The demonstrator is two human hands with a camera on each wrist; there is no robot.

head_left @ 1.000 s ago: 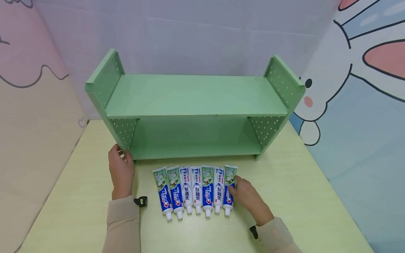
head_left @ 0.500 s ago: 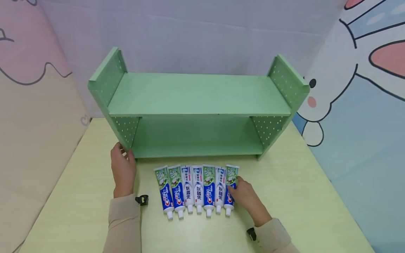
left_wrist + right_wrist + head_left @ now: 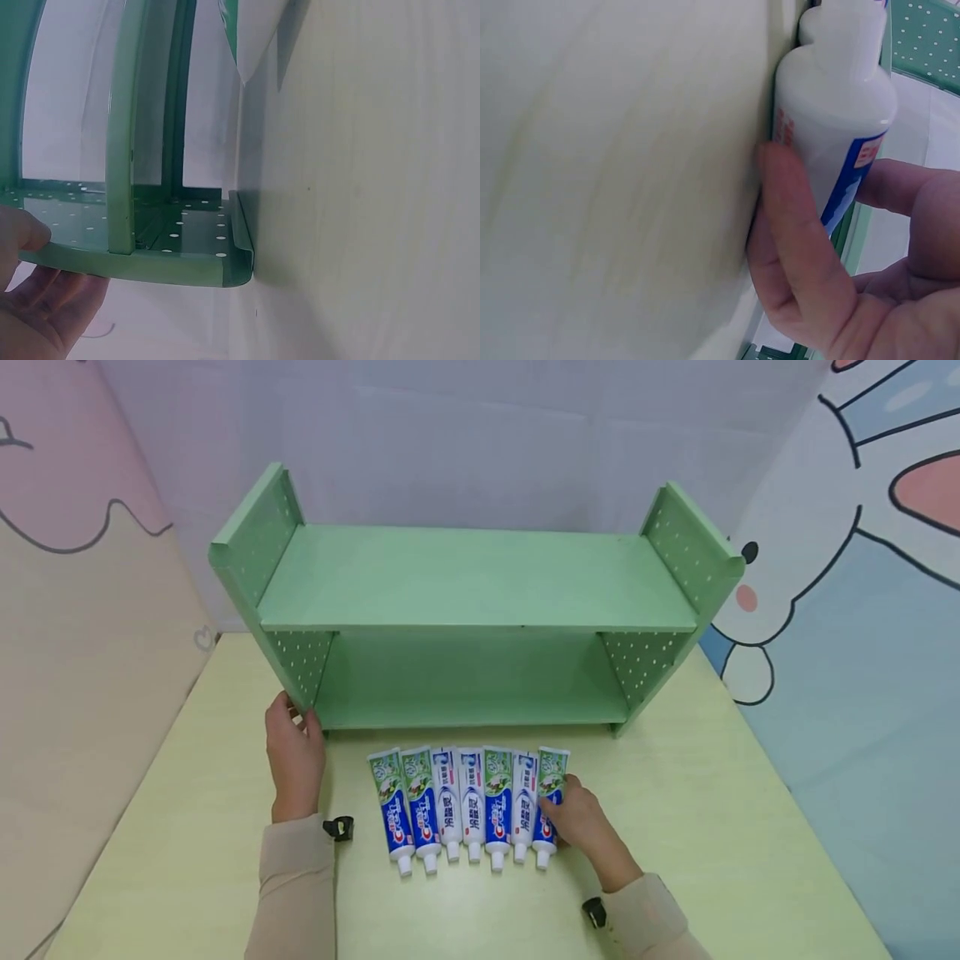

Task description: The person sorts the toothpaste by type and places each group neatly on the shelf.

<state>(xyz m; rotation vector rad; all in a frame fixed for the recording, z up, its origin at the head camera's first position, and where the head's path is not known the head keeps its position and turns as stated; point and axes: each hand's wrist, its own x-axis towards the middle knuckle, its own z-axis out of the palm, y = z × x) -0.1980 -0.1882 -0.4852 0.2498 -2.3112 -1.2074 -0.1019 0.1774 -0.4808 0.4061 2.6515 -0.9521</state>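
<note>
A green two-tier shelf [image 3: 480, 578] with perforated side panels stands at the back of the table. My left hand [image 3: 296, 767] holds its left side panel low down. In the left wrist view, the thumb lies on the inner side of the panel's front edge [image 3: 172, 268] and the fingers are behind it. Several toothpaste tubes lie side by side before the shelf, caps toward me. My right hand [image 3: 583, 820] grips the rightmost toothpaste tube [image 3: 552, 766], a green and blue one. In the right wrist view, fingers and thumb take this tube [image 3: 836, 101] from opposite sides.
The other tubes, white ones [image 3: 472, 802] and green-blue ones [image 3: 421, 810], form a close row left of my right hand. The pale table [image 3: 450, 922] extends around them. A rabbit-print wall [image 3: 862, 693] borders the right side, and a plain curtain [image 3: 450, 443] hangs behind the shelf.
The head view has shifted slightly, so everything sits a little further right and higher in it. Both hands keep their places on the shelf and the rightmost toothpaste tube.
</note>
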